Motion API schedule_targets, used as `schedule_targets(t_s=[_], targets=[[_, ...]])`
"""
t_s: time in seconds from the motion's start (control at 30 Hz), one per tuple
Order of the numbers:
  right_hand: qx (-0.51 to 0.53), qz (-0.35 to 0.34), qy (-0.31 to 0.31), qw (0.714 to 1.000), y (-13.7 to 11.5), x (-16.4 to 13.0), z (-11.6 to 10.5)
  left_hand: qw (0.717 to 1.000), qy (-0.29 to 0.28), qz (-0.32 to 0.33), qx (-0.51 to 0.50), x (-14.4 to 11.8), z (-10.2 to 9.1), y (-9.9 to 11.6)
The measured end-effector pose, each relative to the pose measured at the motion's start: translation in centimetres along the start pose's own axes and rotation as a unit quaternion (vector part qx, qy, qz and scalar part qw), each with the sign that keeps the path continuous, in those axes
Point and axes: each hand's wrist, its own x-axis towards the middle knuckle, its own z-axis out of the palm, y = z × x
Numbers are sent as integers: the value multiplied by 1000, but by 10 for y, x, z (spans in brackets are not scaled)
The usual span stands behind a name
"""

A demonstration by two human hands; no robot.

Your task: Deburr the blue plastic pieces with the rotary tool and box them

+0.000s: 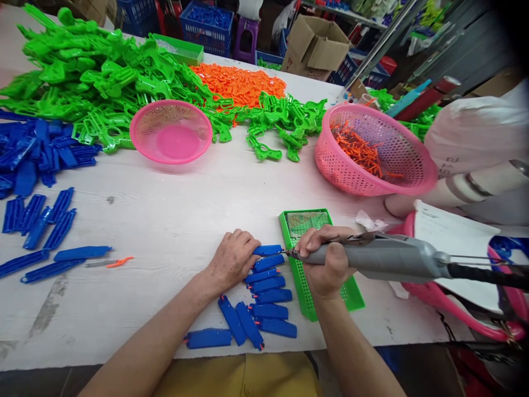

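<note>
— What are the hands doing, close to the near edge of the bench [173, 220]?

— The left hand [233, 259] lies knuckles up, fingers curled down onto the top blue part [268, 250] of a stacked row, pinning it flat. The right hand [326, 262] is wrapped in a fist around a grey power screwdriver [384, 258], held nearly level, its tip touching that same blue part from the right. Both forearms come in from the near edge.

— And around them?

— More blue parts [270, 311] lie in a row just below the pinned one, some fanned out toward the near edge. A green tray [308, 300] sits under the right hand. A small orange piece [119, 261] lies toward the left edge, near loose blue strips [39, 220].

— Farther back?

— An empty-looking pink basket [171, 131] at mid-bench, and a tilted pink basket [374, 150] with orange bits toward the right edge, where another person's sleeve [475, 132] shows. Behind those, a heap of green parts [95, 71] and a pile of orange parts [239, 84] reach the far edge. Beyond the bench, cardboard boxes [316, 47] and blue crates [206, 25].
</note>
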Motion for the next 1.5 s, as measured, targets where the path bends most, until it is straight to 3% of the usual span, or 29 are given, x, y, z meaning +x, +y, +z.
schedule_targets(t_s=[0.37, 0.73, 0.97, 1.1, 1.5], targets=[[6, 22, 12, 1000, 8, 0, -1, 1000, 17, 15, 14, 0, 4, -1], [21, 3, -34, 999, 16, -5, -1, 999, 12, 28, 21, -1, 3, -1], [49, -38, 43, 997, -4, 18, -23, 1000, 17, 24, 10, -4, 4, -3], [14, -38, 78, 996, 0, 21, -33, 999, 34, 31, -13, -6, 4, -7], [18, -14, 89, 996, 21, 14, -27, 998, 46, 30, -38, -7, -2, -9]])
